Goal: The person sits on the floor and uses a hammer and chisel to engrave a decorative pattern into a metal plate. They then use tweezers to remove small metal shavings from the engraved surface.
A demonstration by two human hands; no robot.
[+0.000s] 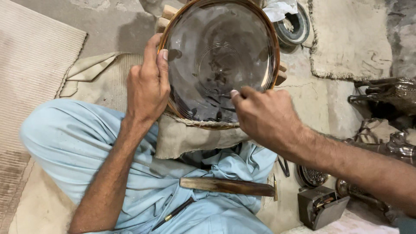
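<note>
A large round metal tray (216,47) with a coppery rim and a faint engraved centre stands tilted on a folded beige cloth (186,136) over my lap. My left hand (148,84) grips its left rim, thumb on the face. My right hand (264,115) rests on the lower right of the tray's face, fingers pinched together; whether a small tool is between them is hidden. Several small dark punches lie in the tray's lower part.
A wooden-handled hammer (227,186) and a thin pencil-like tool (173,213) lie on my light blue trousers. Wooden blocks (281,73) support the tray. A small metal box of tools (320,206), metal figures (390,93) and a ring-shaped object (294,26) sit at right.
</note>
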